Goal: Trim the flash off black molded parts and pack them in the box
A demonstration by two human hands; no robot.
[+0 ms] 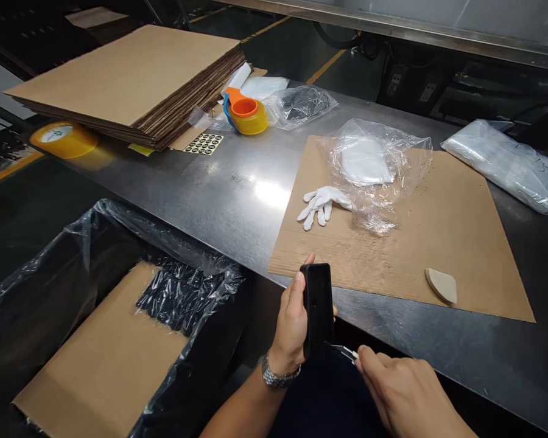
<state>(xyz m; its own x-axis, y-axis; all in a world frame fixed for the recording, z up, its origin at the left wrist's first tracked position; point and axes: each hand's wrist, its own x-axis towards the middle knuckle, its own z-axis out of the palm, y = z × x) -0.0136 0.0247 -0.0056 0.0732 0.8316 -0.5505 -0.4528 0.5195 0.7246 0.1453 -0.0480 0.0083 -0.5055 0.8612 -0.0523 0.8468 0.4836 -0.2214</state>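
Left hand (292, 325) grips the black case (318, 304) while right hand (402, 386) pinches a slim tool (348, 353) at the case's five-o'clock corner, apparently edge work, next needing steady control.

On the table (237, 188), the stack (137, 85) lies at the left, the roll (66, 140) before it, the dispenser (251, 118) to its right. Further right is the sheet (466, 225); on it are the bag (406, 158), the glove (324, 201) left of this bag, and the pad (442, 286) nearer, at right. Before the table, the bin (119, 213) is at left, with a board (105, 359) in it; the case (319, 304) is right of the bin.
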